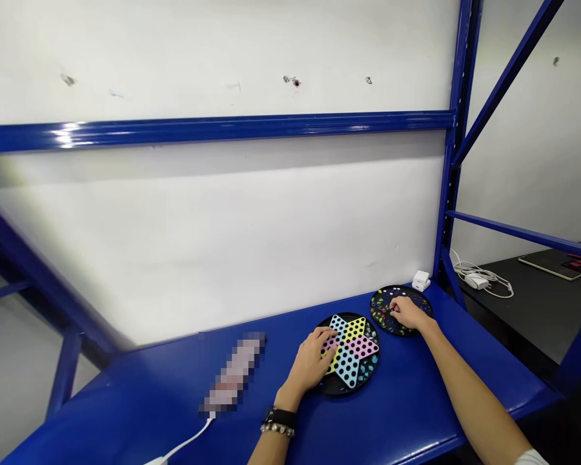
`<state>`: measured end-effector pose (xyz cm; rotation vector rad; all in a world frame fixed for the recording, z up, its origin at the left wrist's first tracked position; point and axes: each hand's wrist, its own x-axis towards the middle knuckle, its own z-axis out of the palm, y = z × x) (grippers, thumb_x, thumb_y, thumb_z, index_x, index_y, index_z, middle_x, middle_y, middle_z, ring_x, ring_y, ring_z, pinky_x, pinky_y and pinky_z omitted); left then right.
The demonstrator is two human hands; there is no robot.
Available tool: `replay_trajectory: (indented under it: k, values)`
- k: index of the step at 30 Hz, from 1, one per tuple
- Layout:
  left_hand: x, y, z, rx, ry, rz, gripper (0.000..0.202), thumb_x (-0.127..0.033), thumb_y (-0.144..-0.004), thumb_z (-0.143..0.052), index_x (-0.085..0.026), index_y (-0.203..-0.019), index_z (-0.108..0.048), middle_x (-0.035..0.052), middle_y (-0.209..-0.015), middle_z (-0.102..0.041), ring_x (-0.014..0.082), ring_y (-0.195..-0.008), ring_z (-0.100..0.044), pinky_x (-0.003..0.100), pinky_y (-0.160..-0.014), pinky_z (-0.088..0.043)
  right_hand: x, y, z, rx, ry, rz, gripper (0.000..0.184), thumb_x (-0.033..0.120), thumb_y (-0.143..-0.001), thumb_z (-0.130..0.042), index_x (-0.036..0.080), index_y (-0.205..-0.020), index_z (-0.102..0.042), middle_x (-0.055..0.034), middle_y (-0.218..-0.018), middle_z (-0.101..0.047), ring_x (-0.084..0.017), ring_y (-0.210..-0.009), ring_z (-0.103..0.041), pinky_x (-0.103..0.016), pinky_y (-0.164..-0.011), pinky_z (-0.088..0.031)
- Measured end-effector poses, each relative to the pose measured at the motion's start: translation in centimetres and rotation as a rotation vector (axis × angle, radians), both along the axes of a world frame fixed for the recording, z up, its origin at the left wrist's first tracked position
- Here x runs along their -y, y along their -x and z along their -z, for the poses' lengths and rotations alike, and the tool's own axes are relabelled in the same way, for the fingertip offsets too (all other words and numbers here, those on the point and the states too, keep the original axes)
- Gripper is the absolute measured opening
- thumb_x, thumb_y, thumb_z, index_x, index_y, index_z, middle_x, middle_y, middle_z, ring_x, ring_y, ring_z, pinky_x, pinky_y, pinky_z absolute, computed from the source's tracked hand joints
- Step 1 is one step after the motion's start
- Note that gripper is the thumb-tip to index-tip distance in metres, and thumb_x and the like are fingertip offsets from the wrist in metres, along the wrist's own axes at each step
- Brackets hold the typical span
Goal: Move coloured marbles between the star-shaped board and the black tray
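Observation:
My left hand (314, 355) rests on the left side of a star-shaped Chinese checkers board (348, 365), its fingers stretched over the holes. Light blue, yellow and pink sections make up the board, which sits in a round black tray (335, 391) with glassy marbles (368, 368) around the star. Farther right and back is a second round black tray (419, 329) holding many small coloured marbles (380, 313). Over it, my right hand (408, 312) has its fingers pinched together; what is between them, if anything, is too small to make out.
On the blue table (397, 413), a blurred-out phone-like object (235, 374) lies at left with a white cable (188, 442). White charger blocks (421, 280) stand behind the far tray. A blue metal frame (452, 142) borders the table; a dark surface (523, 290) lies beyond it.

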<state>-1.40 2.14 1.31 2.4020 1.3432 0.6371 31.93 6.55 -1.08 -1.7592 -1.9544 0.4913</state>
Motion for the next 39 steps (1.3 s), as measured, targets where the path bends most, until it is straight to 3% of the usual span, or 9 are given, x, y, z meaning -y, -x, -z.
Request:
replay_trajectory:
  k: [5, 9, 11, 15, 20, 27, 33, 36, 39]
  values:
    - [0.0, 0.0, 0.0, 0.005, 0.0, -0.003, 0.033, -0.038, -0.092, -0.044, -0.028, -0.118, -0.061, 0.0055, -0.129, -0.058, 0.023, -0.118, -0.055, 0.041, -0.101, -0.045, 1.2, 1.8, -2.3, -0.201, -0.107, -0.064, 0.014, 0.021, -0.08, -0.06, 0.014, -0.088, -0.068, -0.0057, -0.079, -0.064, -0.016, -0.07, -0.055, -0.027, -0.067, -0.042]
    - [0.1, -0.1, -0.1, 0.006, 0.006, 0.0, 0.033, -0.038, -0.092, -0.044, -0.027, -0.118, -0.061, 0.0061, -0.129, -0.058, 0.0232, -0.118, -0.055, 0.041, -0.102, -0.044, 2.8, 5.8, -3.7, -0.283, -0.097, -0.235, 0.016, 0.026, -0.079, -0.064, 0.015, -0.089, -0.07, -0.0028, -0.074, -0.065, -0.013, -0.065, -0.055, -0.024, -0.061, -0.043]
    - [0.1, -0.1, 0.0, 0.006, 0.006, -0.005, 0.032, -0.037, -0.092, -0.045, -0.027, -0.118, -0.062, 0.006, -0.129, -0.058, 0.023, -0.118, -0.055, 0.04, -0.102, -0.044, 3.8, 8.5, -3.7, -0.318, -0.11, -0.316, 0.014, 0.025, -0.076, -0.066, 0.015, -0.085, -0.071, -0.0018, -0.072, -0.065, -0.013, -0.063, -0.055, -0.023, -0.058, -0.042]
    - [-0.1, 0.0, 0.3, 0.005, 0.005, -0.009, 0.033, -0.034, -0.09, -0.047, -0.028, -0.118, -0.062, 0.0052, -0.129, -0.058, 0.0229, -0.117, -0.056, 0.04, -0.101, -0.045, 6.1, 13.9, -2.6, -0.179, -0.142, -0.569, 0.013, 0.03, -0.077, -0.068, 0.019, -0.082, -0.072, 0.0009, -0.073, -0.066, -0.013, -0.065, -0.056, -0.023, -0.063, -0.043]
    - [-0.4, 0.2, 0.6, 0.016, 0.009, -0.004, 0.035, -0.025, -0.086, -0.048, -0.028, -0.118, -0.062, 0.0048, -0.13, -0.058, 0.0221, -0.118, -0.056, 0.039, -0.103, -0.043, 7.4, 16.4, -1.5, -0.022, -0.221, -0.651, 0.017, 0.034, -0.078, -0.071, 0.019, -0.083, -0.073, -0.0031, -0.089, -0.07, -0.017, -0.081, -0.061, -0.025, -0.075, -0.046]
    - [-0.2, 0.1, 0.5, 0.02, -0.01, -0.008, 0.032, -0.032, -0.089, -0.047, -0.027, -0.117, -0.063, 0.0049, -0.127, -0.059, 0.022, -0.115, -0.057, 0.039, -0.101, -0.045, 7.0, 15.1, -2.3, -0.075, -0.231, -0.534, 0.012, 0.037, -0.083, -0.064, 0.026, -0.081, -0.068, 0.0011, -0.089, -0.069, -0.017, -0.083, -0.06, -0.025, -0.078, -0.046]
    - [0.0, 0.0, 0.0, 0.006, 0.006, 0.002, 0.033, -0.038, -0.093, -0.044, -0.027, -0.118, -0.061, 0.0059, -0.129, -0.058, 0.0236, -0.118, -0.055, 0.041, -0.101, -0.045, 4.5, 9.2, -4.0, -0.028, -0.269, -0.172, 0.02, 0.026, -0.09, -0.049, 0.02, -0.084, -0.068, -0.0045, -0.088, -0.066, -0.017, -0.08, -0.059, -0.027, -0.076, -0.042]
    - [0.1, -0.1, -0.1, -0.006, 0.018, -0.006, 0.032, -0.038, -0.093, -0.043, -0.028, -0.118, -0.061, 0.0059, -0.13, -0.057, 0.0235, -0.118, -0.055, 0.041, -0.101, -0.045, 3.5, 5.3, -3.5, 0.063, -0.104, -0.071, 0.011, 0.026, -0.082, -0.059, 0.019, -0.077, -0.066, -0.0045, -0.084, -0.066, -0.017, -0.077, -0.059, -0.027, -0.068, -0.039]
    - [0.1, -0.1, -0.1, -0.004, 0.015, -0.006, 0.032, -0.037, -0.093, -0.043, -0.027, -0.118, -0.061, 0.006, -0.13, -0.057, 0.0234, -0.118, -0.055, 0.041, -0.101, -0.045, 2.9, 3.1, -2.5, 0.024, 0.097, -0.097, 0.004, 0.023, -0.076, -0.065, 0.019, -0.075, -0.064, -0.001, -0.07, -0.065, -0.015, -0.066, -0.058, -0.024, -0.06, -0.037]
